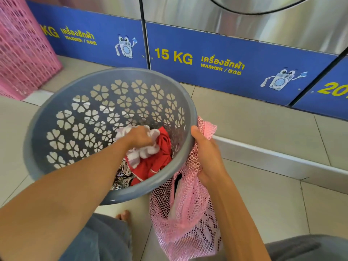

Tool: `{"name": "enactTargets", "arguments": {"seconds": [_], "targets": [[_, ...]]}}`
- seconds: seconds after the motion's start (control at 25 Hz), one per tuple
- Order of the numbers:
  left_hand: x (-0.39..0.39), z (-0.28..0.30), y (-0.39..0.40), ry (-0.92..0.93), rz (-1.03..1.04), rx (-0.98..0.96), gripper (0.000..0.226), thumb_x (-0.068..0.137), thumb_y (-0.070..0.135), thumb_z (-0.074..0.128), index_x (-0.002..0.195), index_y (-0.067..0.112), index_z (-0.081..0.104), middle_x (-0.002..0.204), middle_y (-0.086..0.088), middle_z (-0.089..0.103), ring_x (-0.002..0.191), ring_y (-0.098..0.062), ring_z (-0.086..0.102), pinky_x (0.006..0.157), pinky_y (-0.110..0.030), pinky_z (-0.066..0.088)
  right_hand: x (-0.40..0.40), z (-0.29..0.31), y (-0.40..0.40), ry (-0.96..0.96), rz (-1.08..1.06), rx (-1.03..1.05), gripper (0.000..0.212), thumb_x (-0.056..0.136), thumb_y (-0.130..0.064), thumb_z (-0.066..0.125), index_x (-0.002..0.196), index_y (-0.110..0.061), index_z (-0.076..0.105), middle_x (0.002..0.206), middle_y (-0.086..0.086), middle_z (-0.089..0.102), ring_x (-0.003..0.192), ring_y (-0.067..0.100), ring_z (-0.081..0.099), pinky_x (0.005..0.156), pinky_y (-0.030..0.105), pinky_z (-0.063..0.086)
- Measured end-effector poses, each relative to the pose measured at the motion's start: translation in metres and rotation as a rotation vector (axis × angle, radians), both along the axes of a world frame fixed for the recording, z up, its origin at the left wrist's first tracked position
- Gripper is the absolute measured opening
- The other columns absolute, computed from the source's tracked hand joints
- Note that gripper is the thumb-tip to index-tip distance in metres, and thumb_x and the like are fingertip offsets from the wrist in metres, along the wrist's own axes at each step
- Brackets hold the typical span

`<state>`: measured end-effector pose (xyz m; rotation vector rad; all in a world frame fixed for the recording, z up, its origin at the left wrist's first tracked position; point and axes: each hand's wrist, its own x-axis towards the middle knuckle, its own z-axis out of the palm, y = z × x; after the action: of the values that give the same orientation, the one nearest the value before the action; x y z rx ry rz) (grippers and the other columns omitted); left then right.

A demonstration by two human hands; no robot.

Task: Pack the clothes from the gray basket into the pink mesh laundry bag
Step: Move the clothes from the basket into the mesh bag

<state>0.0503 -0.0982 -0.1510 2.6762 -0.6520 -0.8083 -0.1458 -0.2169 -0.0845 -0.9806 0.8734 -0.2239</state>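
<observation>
Nearest, your knees in grey-blue trousers (105, 240) and the toes of one bare foot (124, 215) sit at the bottom edge, on the pale tiled floor (263, 204). Just beside them, lower centre-right, the pink mesh laundry bag (188, 219) hangs down from your right hand (209, 155); dark and patterned cloth shows through its netting. Your right hand's grip is clenched on the gathered mouth of the bag, and its thumb lies against the rim of the gray basket (47, 117), so the bag's top is pressed to the basket's right edge. The basket is tilted toward you, its flower-shaped cut-outs facing the camera. Inside, at its low side, lie a red garment (160, 162), a black-and-white patterned garment (122, 178) and a white-and-pink cloth (145, 151). Your left hand (140, 137) reaches into the basket, its grip clenched on the white-and-pink cloth, on top of the red garment. Farther off, a pink perforated hamper (22, 53) stands at upper left. Behind, blue panels (226, 53) marked "15 KG WASHER" run below steel washer fronts (282, 25).
</observation>
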Motion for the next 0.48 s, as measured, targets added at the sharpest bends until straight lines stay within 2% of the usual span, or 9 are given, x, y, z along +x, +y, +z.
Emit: {"name": "enactTargets", "arguments": {"seconds": [0.12,0.2,0.28,0.36,0.44,0.48], "targets": [[-0.002,0.041,-0.009,0.19,0.306,-0.405,0.026,0.082,0.03,0.071,0.091,0.006,0.065,0.078,-0.01,0.063,0.07,-0.022,0.059,0.062,-0.032,0.047,-0.001,0.002,0.001,-0.015,0.003,0.017,0.105,0.061,-0.067,0.075,0.151,-0.021,0.047,0.139,-0.001,0.065,0.123,0.022,0.065,0.105,0.049,0.052],[-0.012,0.078,-0.013,0.295,0.427,-0.625,0.029,0.08,0.032,0.074,0.095,0.007,0.067,0.081,-0.008,0.07,0.07,-0.021,0.064,0.059,-0.026,0.05,-0.006,0.007,0.005,-0.001,0.026,0.009,0.108,0.062,-0.072,0.074,0.153,-0.022,0.044,0.145,-0.001,0.061,0.129,0.024,0.061,0.109,0.053,0.049],[-0.026,0.117,-0.013,0.464,0.423,-0.822,0.038,0.08,0.032,0.073,0.107,0.006,0.069,0.081,-0.006,0.075,0.067,-0.018,0.067,0.05,-0.02,0.05,-0.013,0.01,0.006,0.013,0.007,-0.001,0.088,0.074,-0.068,0.069,0.147,-0.023,0.052,0.141,0.003,0.065,0.125,0.025,0.064,0.107,0.054,0.05],[-0.044,0.157,-0.004,0.568,0.346,-0.973,0.025,0.086,0.028,0.065,0.102,0.009,0.069,0.074,-0.002,0.073,0.062,-0.014,0.068,0.047,-0.018,0.05,-0.025,0.016,0.005,-0.008,-0.024,0.01,0.062,0.087,-0.058,0.063,0.138,-0.023,0.062,0.131,0.01,0.071,0.117,0.027,0.068,0.104,0.054,0.053],[-0.066,0.195,0.012,0.647,0.291,-1.125,0.022,0.086,0.023,0.059,0.103,0.013,0.068,0.08,-0.003,0.07,0.067,-0.014,0.068,0.057,-0.022,0.053,-0.041,0.027,0.0,-0.026,-0.041,0.041,0.063,0.086,-0.057,0.063,0.137,-0.021,0.061,0.125,0.015,0.073,0.108,0.029,0.071,0.097,0.052,0.057],[-0.078,0.209,0.022,0.677,0.285,-1.191,0.02,0.082,0.019,0.06,0.098,0.015,0.069,0.078,-0.003,0.07,0.067,-0.013,0.068,0.058,-0.022,0.053,-0.05,0.033,-0.004,-0.04,-0.06,0.043,0.06,0.088,-0.055,0.064,0.136,-0.017,0.061,0.114,0.013,0.077,0.095,0.026,0.075,0.086,0.045,0.061]]}}
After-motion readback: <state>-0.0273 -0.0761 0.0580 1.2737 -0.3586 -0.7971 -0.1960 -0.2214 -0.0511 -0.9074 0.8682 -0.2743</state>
